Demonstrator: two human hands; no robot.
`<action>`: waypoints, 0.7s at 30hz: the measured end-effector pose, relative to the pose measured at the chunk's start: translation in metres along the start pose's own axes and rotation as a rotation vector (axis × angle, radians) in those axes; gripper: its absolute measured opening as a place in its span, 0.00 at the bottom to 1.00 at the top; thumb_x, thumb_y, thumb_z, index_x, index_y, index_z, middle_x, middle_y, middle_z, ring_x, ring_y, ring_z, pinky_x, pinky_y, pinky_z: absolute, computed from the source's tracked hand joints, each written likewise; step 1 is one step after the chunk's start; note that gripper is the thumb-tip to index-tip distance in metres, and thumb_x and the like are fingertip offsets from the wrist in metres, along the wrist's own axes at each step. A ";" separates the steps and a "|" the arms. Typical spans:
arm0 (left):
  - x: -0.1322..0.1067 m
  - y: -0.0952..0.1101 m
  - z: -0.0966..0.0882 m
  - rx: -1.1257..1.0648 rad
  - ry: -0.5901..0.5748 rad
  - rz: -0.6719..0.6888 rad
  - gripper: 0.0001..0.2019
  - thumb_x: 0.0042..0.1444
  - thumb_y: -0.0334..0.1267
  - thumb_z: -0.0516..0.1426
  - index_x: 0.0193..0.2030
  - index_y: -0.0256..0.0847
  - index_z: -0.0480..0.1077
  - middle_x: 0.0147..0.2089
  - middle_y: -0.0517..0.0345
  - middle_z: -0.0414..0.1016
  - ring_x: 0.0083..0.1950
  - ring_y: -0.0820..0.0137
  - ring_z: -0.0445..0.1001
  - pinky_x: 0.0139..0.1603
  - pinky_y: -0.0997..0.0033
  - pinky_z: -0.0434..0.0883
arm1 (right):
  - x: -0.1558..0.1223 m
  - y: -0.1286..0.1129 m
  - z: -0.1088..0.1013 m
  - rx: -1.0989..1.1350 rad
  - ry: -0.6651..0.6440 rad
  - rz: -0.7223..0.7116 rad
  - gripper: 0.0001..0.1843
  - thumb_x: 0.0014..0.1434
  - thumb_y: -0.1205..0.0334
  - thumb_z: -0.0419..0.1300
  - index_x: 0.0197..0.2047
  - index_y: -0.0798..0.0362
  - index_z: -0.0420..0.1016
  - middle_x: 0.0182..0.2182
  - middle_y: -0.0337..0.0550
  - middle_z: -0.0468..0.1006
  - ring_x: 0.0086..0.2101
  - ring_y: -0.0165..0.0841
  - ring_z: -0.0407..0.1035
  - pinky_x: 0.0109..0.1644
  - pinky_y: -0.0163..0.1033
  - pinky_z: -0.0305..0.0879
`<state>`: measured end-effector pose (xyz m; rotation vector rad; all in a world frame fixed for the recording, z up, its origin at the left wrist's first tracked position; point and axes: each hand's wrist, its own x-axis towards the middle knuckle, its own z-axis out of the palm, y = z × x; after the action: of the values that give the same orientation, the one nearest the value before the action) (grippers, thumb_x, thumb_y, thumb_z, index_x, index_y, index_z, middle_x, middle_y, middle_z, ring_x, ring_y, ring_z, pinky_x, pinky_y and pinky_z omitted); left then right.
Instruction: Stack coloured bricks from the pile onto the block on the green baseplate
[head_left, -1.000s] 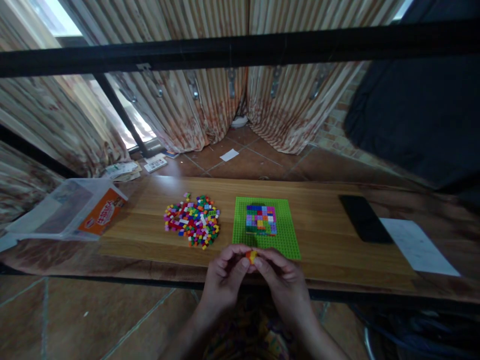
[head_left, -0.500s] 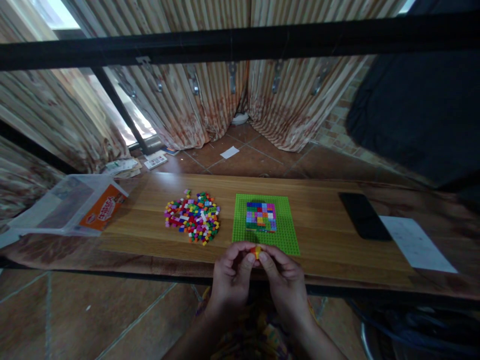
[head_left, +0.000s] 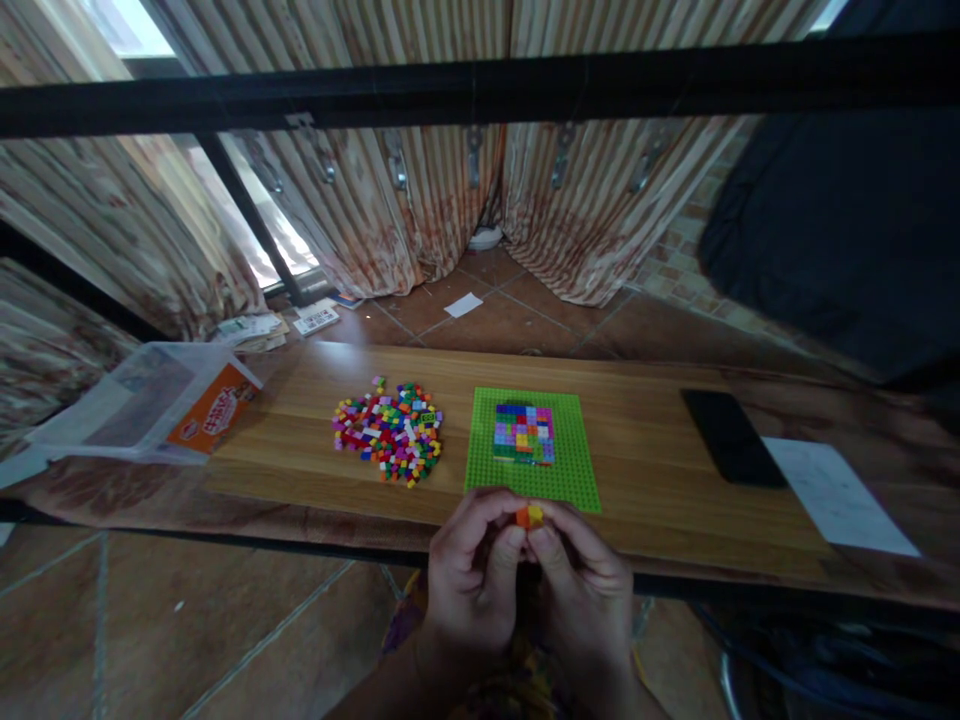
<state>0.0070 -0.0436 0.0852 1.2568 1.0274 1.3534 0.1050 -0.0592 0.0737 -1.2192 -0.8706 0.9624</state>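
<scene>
Close to me, in front of the table's near edge, my left hand (head_left: 476, 565) and my right hand (head_left: 583, 580) meet fingertip to fingertip. Between them they pinch small toy bricks: an orange brick (head_left: 522, 517) on the left side and a yellow brick (head_left: 535, 516) on the right, touching each other. Just beyond my fingers lies a green baseplate (head_left: 574, 440). On it sits a low square of many-coloured bricks (head_left: 523, 434). A heap of loose bricks (head_left: 390, 432) in mixed colours is spread on the wood to the left.
A clear plastic box (head_left: 142, 400) with an orange label (head_left: 217, 412) stands at the table's left end. On the right lie a black phone-like slab (head_left: 731, 437) and a white paper sheet (head_left: 838, 495). A dark bar (head_left: 480, 92) crosses above, before striped curtains.
My hands have shifted slightly right and towards me with the bricks. The orange and yellow bricks have turned and now show side by side more plainly.
</scene>
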 end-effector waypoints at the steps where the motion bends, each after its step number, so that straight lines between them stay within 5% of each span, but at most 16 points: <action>1: -0.001 0.000 0.001 -0.004 0.000 0.005 0.09 0.58 0.39 0.56 0.45 0.45 0.73 0.40 0.53 0.73 0.35 0.71 0.74 0.32 0.74 0.75 | -0.001 0.000 0.000 0.011 0.000 0.009 0.08 0.55 0.58 0.66 0.39 0.47 0.81 0.35 0.41 0.80 0.33 0.33 0.74 0.35 0.36 0.73; 10: 0.001 0.010 0.000 -0.022 -0.014 0.033 0.09 0.59 0.37 0.55 0.46 0.46 0.73 0.40 0.55 0.74 0.32 0.73 0.74 0.31 0.73 0.74 | -0.001 -0.003 0.000 0.081 -0.025 -0.025 0.08 0.56 0.61 0.65 0.41 0.45 0.81 0.35 0.39 0.80 0.33 0.31 0.74 0.35 0.34 0.72; 15: 0.010 0.018 -0.011 0.112 -0.095 0.139 0.10 0.58 0.34 0.56 0.45 0.45 0.75 0.43 0.53 0.75 0.45 0.68 0.74 0.46 0.70 0.73 | 0.011 -0.012 -0.007 -0.054 -0.114 -0.229 0.13 0.54 0.66 0.65 0.43 0.42 0.81 0.36 0.38 0.79 0.34 0.30 0.73 0.36 0.32 0.72; 21: 0.012 0.016 -0.014 0.032 -0.119 -0.090 0.10 0.59 0.38 0.57 0.47 0.41 0.73 0.37 0.55 0.75 0.37 0.72 0.74 0.39 0.74 0.73 | 0.017 -0.015 -0.011 -0.161 -0.183 -0.250 0.14 0.56 0.66 0.64 0.45 0.44 0.80 0.37 0.40 0.78 0.35 0.29 0.73 0.36 0.32 0.72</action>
<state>-0.0082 -0.0337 0.1013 1.2836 1.0140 1.1834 0.1232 -0.0485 0.0876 -1.1357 -1.2347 0.8210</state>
